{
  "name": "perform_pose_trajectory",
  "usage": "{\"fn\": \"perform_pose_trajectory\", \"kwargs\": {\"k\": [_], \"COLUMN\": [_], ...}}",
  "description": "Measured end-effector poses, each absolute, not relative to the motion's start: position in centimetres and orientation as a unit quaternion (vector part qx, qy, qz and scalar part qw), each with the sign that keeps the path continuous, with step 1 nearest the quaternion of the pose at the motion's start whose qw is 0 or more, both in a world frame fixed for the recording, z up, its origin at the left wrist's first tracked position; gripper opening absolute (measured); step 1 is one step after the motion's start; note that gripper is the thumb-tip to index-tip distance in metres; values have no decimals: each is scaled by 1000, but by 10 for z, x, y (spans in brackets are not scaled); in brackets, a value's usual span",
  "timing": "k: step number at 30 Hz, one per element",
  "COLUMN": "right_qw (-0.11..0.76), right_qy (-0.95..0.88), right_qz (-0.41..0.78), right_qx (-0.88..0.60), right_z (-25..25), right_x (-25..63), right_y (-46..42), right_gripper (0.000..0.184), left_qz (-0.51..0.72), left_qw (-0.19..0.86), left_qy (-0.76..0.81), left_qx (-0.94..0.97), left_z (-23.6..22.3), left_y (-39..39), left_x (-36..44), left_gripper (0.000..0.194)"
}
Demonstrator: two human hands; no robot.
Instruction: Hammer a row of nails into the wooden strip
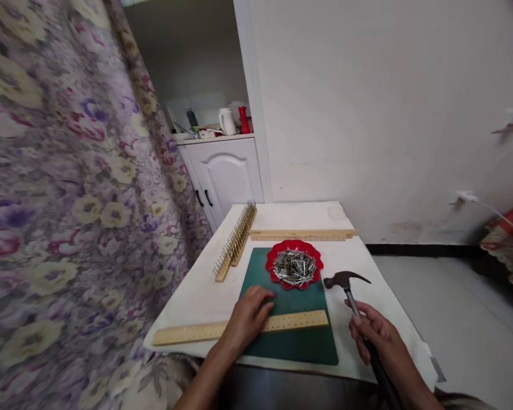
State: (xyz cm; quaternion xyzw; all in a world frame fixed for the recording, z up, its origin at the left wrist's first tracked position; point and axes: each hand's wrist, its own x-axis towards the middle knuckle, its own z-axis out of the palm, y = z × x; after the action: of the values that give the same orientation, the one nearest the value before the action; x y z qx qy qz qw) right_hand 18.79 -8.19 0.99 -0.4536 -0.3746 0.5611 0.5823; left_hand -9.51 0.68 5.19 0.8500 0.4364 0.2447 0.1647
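Observation:
My right hand point(374, 333) is closed around the handle of a claw hammer point(346, 280), its metal head raised at the table's right side. My left hand point(248, 314) lies over a pale wooden strip point(297, 321) with rows of small holes, fingers curled and holding it down. This strip crosses the front of a green cutting mat point(288, 348) and reaches left onto the table. Beyond my hands, a red scalloped bowl point(270, 263) full of loose nails point(294, 267) rests on the mat's far part. Whether a nail is under my left fingers is hidden.
Wooden strips studded with upright nails point(236, 239) stand at the white table's point(188, 302) left. More wooden strips point(303, 234) lie across behind the bowl. A floral curtain point(81, 199) hangs close on the left; a wall point(346, 114) and white cabinet point(228, 176) are behind.

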Motion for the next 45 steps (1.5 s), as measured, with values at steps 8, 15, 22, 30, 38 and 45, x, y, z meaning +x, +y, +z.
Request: {"fn": "perform_pose_trajectory", "kwargs": {"k": [8, 15, 22, 30, 38, 45], "right_qw": [590, 585, 585, 591, 602, 605], "right_qy": [-370, -373, -371, -371, -370, -371], "right_qz": [553, 557, 554, 553, 548, 537], "right_qx": [-456, -456, -462, -455, -447, -456], "right_z": [13, 15, 18, 21, 21, 24], "right_x": [182, 179, 179, 179, 185, 192], "right_y": [-78, -77, -78, -79, -83, -91], "right_gripper": [42, 41, 43, 43, 42, 41], "left_qz": [172, 109, 116, 183, 359, 378], "left_qw": [103, 64, 65, 95, 270, 468], "left_qy": [374, 359, 343, 382, 398, 399], "left_qx": [905, 925, 930, 901, 800, 692], "left_z": [50, 33, 31, 36, 50, 16], "left_y": [84, 109, 113, 99, 44, 5], "left_x": [-17, -3, -7, -13, -1, 17], "left_gripper": [18, 21, 20, 12, 10, 23]}}
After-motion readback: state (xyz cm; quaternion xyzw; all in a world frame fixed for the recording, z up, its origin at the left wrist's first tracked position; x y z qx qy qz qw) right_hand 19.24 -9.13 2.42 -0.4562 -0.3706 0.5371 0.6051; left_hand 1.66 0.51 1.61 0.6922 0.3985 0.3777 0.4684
